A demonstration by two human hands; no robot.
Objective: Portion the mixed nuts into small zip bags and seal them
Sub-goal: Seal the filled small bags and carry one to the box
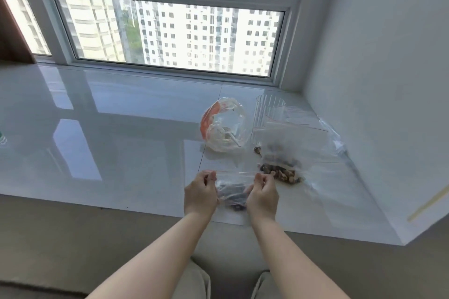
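A small clear zip bag (232,189) with dark nuts in its bottom hangs between my hands above the white sill (121,153). My left hand (200,194) pinches the bag's top left corner at the red zip line. My right hand (262,193) pinches the top right corner. To the right lies a larger clear bag (289,153) with a heap of mixed nuts (281,173) showing through it.
A crumpled plastic bag with an orange print (224,125) sits behind my hands. A ribbed clear glass (268,114) stands beside it. More clear zip bags (313,128) lie towards the wall (388,80) on the right. The window frame (170,70) runs along the back.
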